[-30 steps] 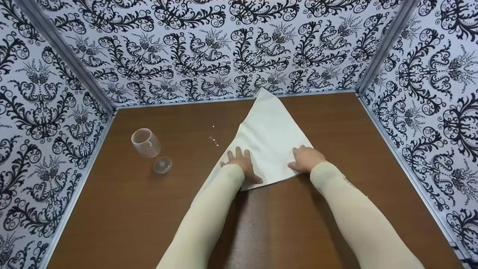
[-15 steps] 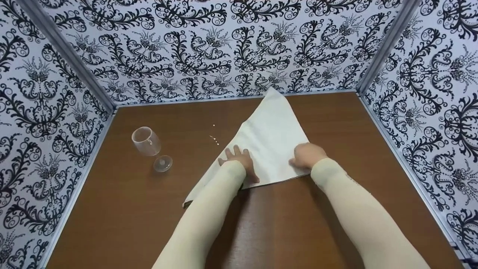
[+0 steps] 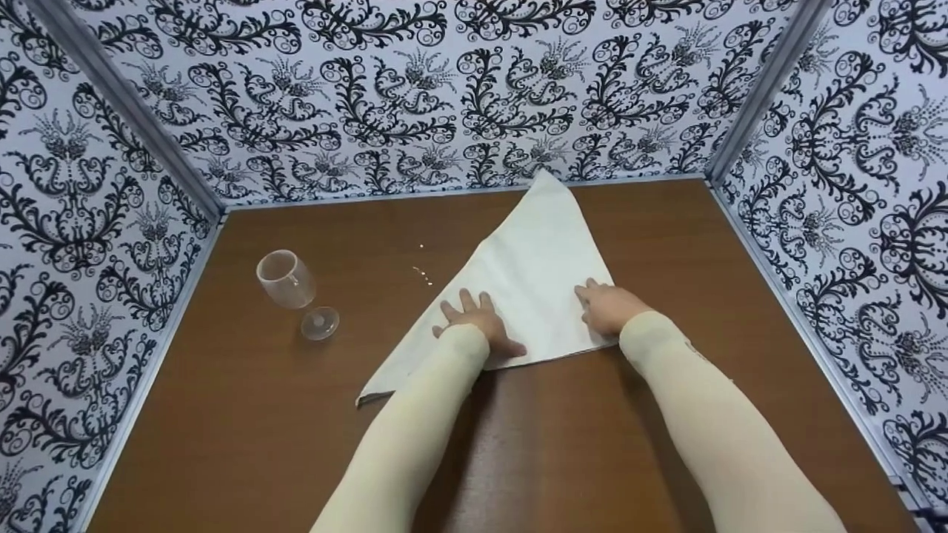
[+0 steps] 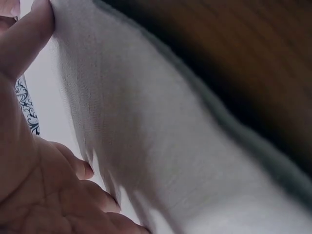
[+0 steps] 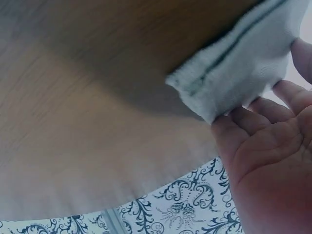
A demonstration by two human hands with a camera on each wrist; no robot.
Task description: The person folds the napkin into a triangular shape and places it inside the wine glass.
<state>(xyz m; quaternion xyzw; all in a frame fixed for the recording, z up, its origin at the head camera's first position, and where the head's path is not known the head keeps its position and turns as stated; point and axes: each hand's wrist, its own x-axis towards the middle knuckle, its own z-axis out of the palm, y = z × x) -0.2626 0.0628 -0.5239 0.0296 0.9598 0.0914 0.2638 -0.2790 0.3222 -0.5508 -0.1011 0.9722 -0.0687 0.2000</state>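
Note:
A white folded cloth [image 3: 522, 285] lies on the brown table in a long triangular shape, its tip against the back wall. My left hand [image 3: 478, 323] rests on its lower left part with fingers spread. In the left wrist view the fingertips [image 4: 87, 169] touch the fabric, and the cloth's folded edge runs beside the thumb. My right hand [image 3: 609, 307] lies at the cloth's right corner. The right wrist view shows the right fingers [image 5: 265, 109] extended and touching the layered cloth edge [image 5: 234, 63]; nothing is pinched between them.
A clear stemmed glass [image 3: 289, 280] stands on the left of the table, its round foot [image 3: 320, 323] towards me. Tiny white specks [image 3: 422, 275] lie left of the cloth. Patterned walls [image 3: 415, 96] enclose the table at the back and both sides.
The cloth has shifted and its tip now lies further right; its lower left corner has come into view. My right fingers curled in at the edge, then straightened. The left hand stays on the cloth.

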